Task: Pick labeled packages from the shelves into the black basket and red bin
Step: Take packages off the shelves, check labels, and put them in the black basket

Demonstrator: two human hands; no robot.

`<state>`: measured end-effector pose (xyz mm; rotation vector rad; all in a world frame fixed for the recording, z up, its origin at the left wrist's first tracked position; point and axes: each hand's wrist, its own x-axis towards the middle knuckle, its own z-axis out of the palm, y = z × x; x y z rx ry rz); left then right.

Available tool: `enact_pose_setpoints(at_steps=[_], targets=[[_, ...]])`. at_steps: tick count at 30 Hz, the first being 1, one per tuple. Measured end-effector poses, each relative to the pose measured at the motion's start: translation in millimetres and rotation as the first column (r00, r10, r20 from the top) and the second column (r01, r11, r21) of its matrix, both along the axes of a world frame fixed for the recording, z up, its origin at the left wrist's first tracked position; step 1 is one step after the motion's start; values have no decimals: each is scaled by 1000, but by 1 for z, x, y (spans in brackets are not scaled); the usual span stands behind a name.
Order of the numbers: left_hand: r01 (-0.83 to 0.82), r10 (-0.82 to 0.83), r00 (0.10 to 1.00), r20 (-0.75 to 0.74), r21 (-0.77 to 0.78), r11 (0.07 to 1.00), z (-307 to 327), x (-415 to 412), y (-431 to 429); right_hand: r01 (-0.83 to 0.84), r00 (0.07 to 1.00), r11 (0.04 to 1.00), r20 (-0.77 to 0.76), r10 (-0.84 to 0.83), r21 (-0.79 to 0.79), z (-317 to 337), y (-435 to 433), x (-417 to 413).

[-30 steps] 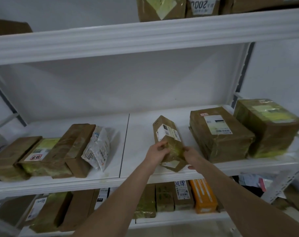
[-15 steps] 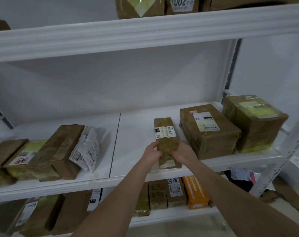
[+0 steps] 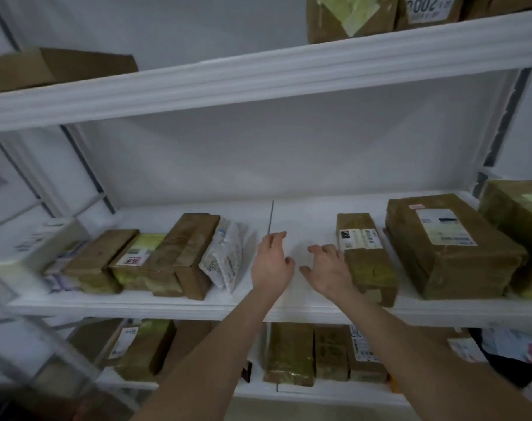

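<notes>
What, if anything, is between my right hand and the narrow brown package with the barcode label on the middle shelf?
Nothing visible. The right hand is open right beside the left edge of the narrow package; whether it touches is unclear. The left hand is over bare shelf.

Large dark digits, seemingly "2000", stand on a white label (image 3: 430, 9) on a brown package on the top shelf (image 3: 289, 74), cut off by the frame edge. The white bag (image 3: 225, 256) carries blurred digits low down. The printed barcode labels on the narrow package (image 3: 368, 268) and the big box (image 3: 450, 256) are too small to read.
</notes>
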<state>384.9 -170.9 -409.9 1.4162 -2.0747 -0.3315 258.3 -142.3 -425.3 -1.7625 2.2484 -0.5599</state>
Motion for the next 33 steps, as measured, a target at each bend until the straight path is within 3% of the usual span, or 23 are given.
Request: enact_pose_setpoints(at_steps=[4,6,9,12,15,17,21,24,28,30,33], targets=[[-132,113,987,-116,-170,976,7,59,-17,-94,979,995,186,85,40,-3,-30,65],[-194,164,963,-212,-129,973,10,85,-28,-114,934,990,348,80,78,0,-48,94],[-191,227,902,-368,133,973,11,111,-52,-80,752,992,659,-5,98,6,-72,128],[-20,339,781,-525,521,853,12,119,-74,2,619,991,778,-107,135,4,-90,148],[163,490,628,-604,718,677,11,121,-81,110,646,981,738,-195,162,-11,-94,149],[251,518,601,-609,759,601,6,123,-83,216,661,967,709,-247,136,-21,-90,142],[203,454,661,-597,725,658,-6,124,-89,374,651,922,678,-340,103,-27,-75,117],[234,501,601,-623,737,634,-5,118,-91,396,635,918,720,-278,4,-18,-61,92],[419,566,526,-635,772,477,11,107,-91,323,742,931,657,-135,-174,9,-38,63],[432,528,568,-631,775,462,13,103,-88,286,804,929,587,-99,-234,16,-29,51],[409,437,633,-639,756,511,14,93,-80,273,858,923,502,-108,-269,21,-19,38]])
